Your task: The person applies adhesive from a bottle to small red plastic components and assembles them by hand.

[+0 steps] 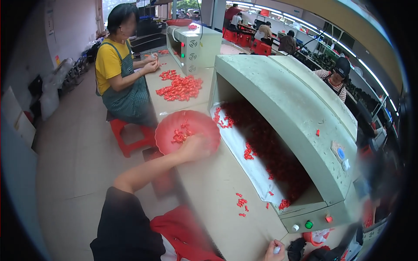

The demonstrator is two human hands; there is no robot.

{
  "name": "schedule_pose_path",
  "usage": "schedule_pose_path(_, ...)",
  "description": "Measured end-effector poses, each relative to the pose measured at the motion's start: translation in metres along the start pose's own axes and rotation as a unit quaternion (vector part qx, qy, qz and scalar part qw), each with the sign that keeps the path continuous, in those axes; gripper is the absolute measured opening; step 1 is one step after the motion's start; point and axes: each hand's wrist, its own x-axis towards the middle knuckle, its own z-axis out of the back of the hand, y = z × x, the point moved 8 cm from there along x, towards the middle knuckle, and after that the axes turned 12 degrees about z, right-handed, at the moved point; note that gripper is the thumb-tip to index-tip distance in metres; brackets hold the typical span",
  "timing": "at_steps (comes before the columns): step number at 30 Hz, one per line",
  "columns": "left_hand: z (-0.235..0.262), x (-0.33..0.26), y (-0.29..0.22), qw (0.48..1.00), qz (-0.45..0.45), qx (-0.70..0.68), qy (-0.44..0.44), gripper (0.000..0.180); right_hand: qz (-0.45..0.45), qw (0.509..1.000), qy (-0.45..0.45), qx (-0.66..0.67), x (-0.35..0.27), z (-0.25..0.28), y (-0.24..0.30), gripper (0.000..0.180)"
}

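My left hand (195, 148) reaches down into a red scalloped plastic bowl (162, 135). It is blurred and its fingers are hidden, so I cannot see whether it grips anything. Small red plastic pieces (180, 135) lie in the bowl beside it. At the lower edge, my right hand (274, 251) is closed around a small white object (277, 249) whose kind I cannot make out. A few loose red pieces (241, 202) lie on the bench top (204, 187) between my hands.
A pale green machine (278, 91) with an arched hood stands right of the bench, red pieces on its white sheet (237, 145). Beyond the bowl lies a pile of red pieces (179, 88). A co-worker in a yellow shirt (109, 65) sits at the far left, handling something small.
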Motion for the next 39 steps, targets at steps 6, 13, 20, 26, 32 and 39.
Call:
schedule_pose_path(6, -0.012, 0.013, 0.005, 0.998, -0.007, 0.062, 0.030, 0.032, 0.001, 1.000, -0.029, 0.006, 0.002, 0.000, 0.005, 0.013)
schedule_pose_path(13, -0.020, 0.022, -0.004, 0.990, -0.082, 0.103, 0.053, 0.023, -0.022, 1.000, -0.022, 0.001, 0.005, -0.002, 0.008, 0.012)
schedule_pose_path(20, -0.034, 0.023, 0.001, 0.969, -0.154, 0.167, 0.097, 0.021, -0.014, 0.999, -0.028, -0.007, 0.000, 0.000, 0.001, 0.013)
schedule_pose_path(26, -0.038, 0.023, 0.017, 0.962, -0.177, 0.199, 0.053, 0.024, -0.025, 0.999, -0.029, 0.008, 0.000, -0.001, 0.005, 0.014)
schedule_pose_path(32, -0.034, 0.021, 0.016, 0.969, -0.159, 0.184, 0.037, 0.026, -0.037, 0.999, -0.013, 0.024, 0.000, -0.004, 0.001, 0.012)
schedule_pose_path(39, -0.027, 0.013, 0.014, 0.970, -0.173, 0.171, 0.006, 0.027, -0.052, 0.998, -0.010, 0.018, 0.001, -0.006, 0.002, 0.012)
